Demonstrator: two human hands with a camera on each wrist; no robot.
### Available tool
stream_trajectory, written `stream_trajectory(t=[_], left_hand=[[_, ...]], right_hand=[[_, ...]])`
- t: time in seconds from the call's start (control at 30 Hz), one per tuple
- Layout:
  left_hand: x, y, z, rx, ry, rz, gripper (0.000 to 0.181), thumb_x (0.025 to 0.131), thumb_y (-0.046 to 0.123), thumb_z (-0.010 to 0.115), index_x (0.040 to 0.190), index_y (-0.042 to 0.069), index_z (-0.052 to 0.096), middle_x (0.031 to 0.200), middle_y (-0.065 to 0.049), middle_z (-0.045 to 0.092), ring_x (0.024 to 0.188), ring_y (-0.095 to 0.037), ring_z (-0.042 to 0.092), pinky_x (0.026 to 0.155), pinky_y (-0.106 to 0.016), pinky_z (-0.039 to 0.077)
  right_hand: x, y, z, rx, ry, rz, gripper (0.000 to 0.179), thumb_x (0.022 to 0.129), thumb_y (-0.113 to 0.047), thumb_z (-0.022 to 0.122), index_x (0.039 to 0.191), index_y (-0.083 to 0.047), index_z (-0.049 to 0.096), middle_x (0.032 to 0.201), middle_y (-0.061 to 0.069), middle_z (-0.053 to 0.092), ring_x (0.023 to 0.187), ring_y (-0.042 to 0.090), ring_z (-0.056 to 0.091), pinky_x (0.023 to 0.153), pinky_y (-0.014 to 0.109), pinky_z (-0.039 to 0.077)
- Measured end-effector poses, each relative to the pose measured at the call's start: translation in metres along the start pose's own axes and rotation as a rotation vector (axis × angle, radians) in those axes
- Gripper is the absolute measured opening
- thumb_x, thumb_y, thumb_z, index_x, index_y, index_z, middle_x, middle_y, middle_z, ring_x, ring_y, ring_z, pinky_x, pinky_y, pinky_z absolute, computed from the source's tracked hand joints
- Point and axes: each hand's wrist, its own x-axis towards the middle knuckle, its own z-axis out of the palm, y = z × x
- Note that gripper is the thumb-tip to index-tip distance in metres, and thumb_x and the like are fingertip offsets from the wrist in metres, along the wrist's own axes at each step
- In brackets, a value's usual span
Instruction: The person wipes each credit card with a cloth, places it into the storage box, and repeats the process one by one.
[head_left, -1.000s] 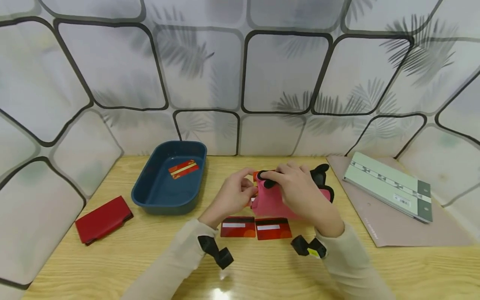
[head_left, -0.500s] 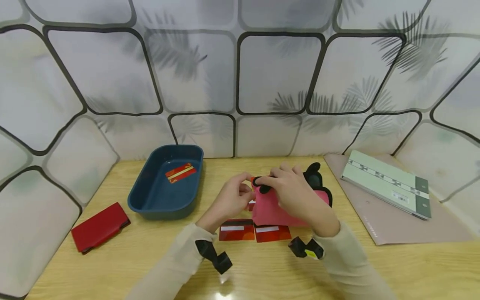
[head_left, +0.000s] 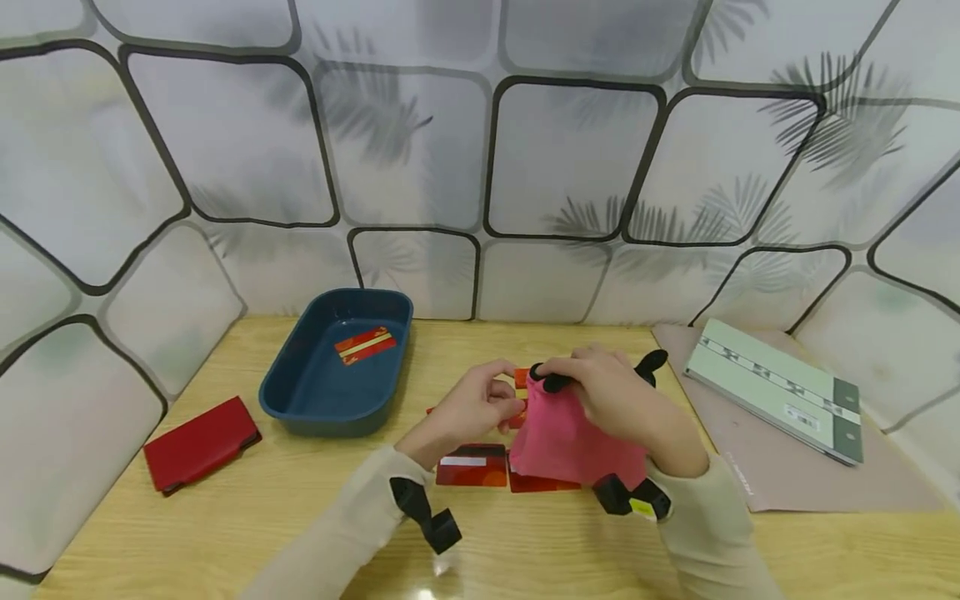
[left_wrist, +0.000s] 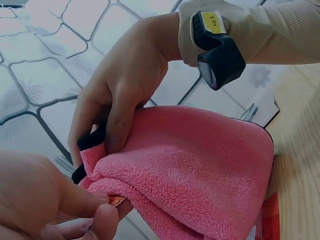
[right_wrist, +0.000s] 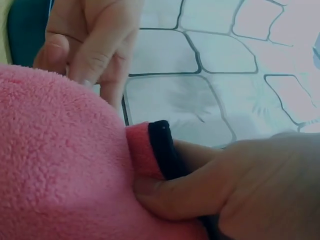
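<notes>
In the head view, my right hand [head_left: 622, 400] grips a pink plush cloth [head_left: 566, 442] with black trim by its upper edge. The right wrist view shows the thumb on the plush beside the black trim [right_wrist: 164, 150]. My left hand [head_left: 468, 408] pinches a small red card with a yellow band [head_left: 521, 379] against the cloth's left side. Only a sliver of that card [left_wrist: 116, 200] shows in the left wrist view, between fingertips and plush. Below on the table lie two red cards, the left one [head_left: 472, 473] mostly visible, the right one [head_left: 543, 484] largely under the cloth.
A blue tray [head_left: 273, 400] holding a red-and-yellow card [head_left: 364, 344] stands to the left. Further left lies a red wallet-like case [head_left: 202, 446]. On the right, a pale green notebook [head_left: 772, 392] rests on a pinkish sheet [head_left: 757, 483]. Patterned fabric rises behind the table.
The cloth has been drawn up and now hangs lower at the front, covering more of the right-hand card. More of the card at my left fingertips shows. The head view has shifted slightly.
</notes>
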Motion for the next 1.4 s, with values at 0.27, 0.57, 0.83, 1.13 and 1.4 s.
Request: stream_trajectory(t=[0.27, 0.57, 0.83, 1.13, 1.4], left_hand=[[0.001, 0.000, 0.003, 0.064, 0.050, -0.027, 0.025, 0.094, -0.002, 0.055, 0.117, -0.003, 0.046, 0.077, -0.018, 0.059, 0.055, -0.021, 0.051, 0.054, -0.023, 0.040], [-0.002, 0.003, -0.005, 0.139, 0.064, 0.011, 0.021, 0.090, -0.002, 0.060, 0.108, -0.004, 0.050, 0.071, -0.013, 0.059, 0.052, -0.011, 0.049, 0.054, -0.023, 0.045], [-0.003, 0.009, -0.008, 0.103, 0.105, -0.040, 0.023, 0.092, 0.003, 0.061, 0.112, -0.002, 0.051, 0.071, -0.004, 0.062, 0.050, -0.014, 0.046, 0.050, -0.023, 0.035], [-0.005, 0.015, -0.008, 0.031, 0.165, -0.054, 0.042, 0.093, 0.006, 0.060, 0.132, 0.006, 0.044, 0.086, -0.011, 0.069, 0.051, -0.013, 0.048, 0.049, -0.024, 0.037], [-0.004, 0.012, -0.010, 0.040, 0.271, 0.026, 0.042, 0.092, 0.002, 0.060, 0.132, 0.007, 0.047, 0.084, -0.015, 0.067, 0.052, -0.013, 0.044, 0.052, -0.026, 0.036]], right_hand=[[-0.008, 0.019, -0.005, 0.005, 0.043, -0.042, 0.036, 0.085, 0.008, 0.054, 0.110, -0.013, 0.069, 0.095, 0.007, 0.068, 0.088, 0.028, 0.062, 0.073, 0.046, 0.049], [-0.013, 0.034, -0.012, -0.029, 0.032, -0.005, 0.029, 0.086, 0.004, 0.057, 0.105, -0.013, 0.070, 0.095, 0.007, 0.071, 0.089, 0.031, 0.066, 0.075, 0.046, 0.051], [-0.018, 0.032, -0.024, -0.090, -0.033, 0.159, 0.031, 0.085, 0.003, 0.055, 0.107, -0.014, 0.069, 0.090, 0.006, 0.070, 0.077, 0.025, 0.062, 0.070, 0.045, 0.053], [-0.026, 0.035, -0.029, 0.047, -0.066, 0.099, 0.026, 0.088, -0.003, 0.054, 0.108, -0.015, 0.066, 0.097, 0.002, 0.068, 0.085, 0.020, 0.062, 0.080, 0.045, 0.052], [-0.021, 0.024, -0.033, 0.107, 0.000, 0.023, 0.026, 0.084, -0.006, 0.056, 0.103, -0.018, 0.070, 0.090, -0.006, 0.068, 0.082, 0.012, 0.058, 0.075, 0.036, 0.048]])
